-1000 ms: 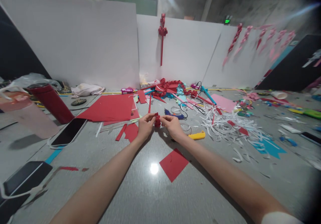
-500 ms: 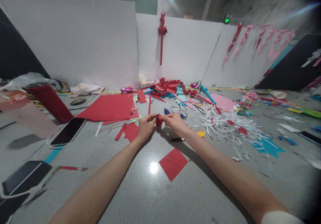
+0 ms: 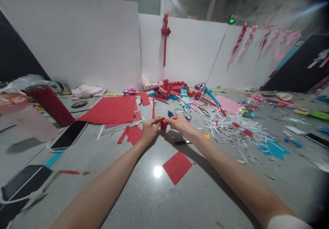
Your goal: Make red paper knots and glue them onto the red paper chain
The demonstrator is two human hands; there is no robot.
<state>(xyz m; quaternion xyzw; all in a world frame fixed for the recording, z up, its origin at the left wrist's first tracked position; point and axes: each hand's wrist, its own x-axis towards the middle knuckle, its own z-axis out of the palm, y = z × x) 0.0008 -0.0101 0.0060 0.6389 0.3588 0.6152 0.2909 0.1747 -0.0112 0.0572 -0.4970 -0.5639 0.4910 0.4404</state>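
Observation:
Between my two hands sits a small folded red paper piece (image 3: pixel 163 124), held up over the grey table. My left hand (image 3: pixel 150 129) is closed, its thumb and fingertips pinching the left side of the piece. From the right, my right hand (image 3: pixel 180 124) pinches the opposite edge with thumb and forefinger. A thin red paper stick (image 3: pixel 153 106) rises just behind my left fingers; whether it joins the folded piece cannot be seen. Nearer to me, a red paper square (image 3: pixel 177 167) lies flat on the table.
Large red sheets (image 3: pixel 110 110), a red thermos (image 3: pixel 50 105) and a phone (image 3: pixel 69 135) lie to the left. White paper shreds (image 3: pixel 226 128) and a blue paper piece (image 3: pixel 275 149) spread on the right. A red paper ornament (image 3: pixel 166 30) hangs on the white board (image 3: pixel 190 47) behind.
Both hands stay pinched on the folded red paper piece. My right hand and forearm have shifted very slightly, and the view has moved a touch.

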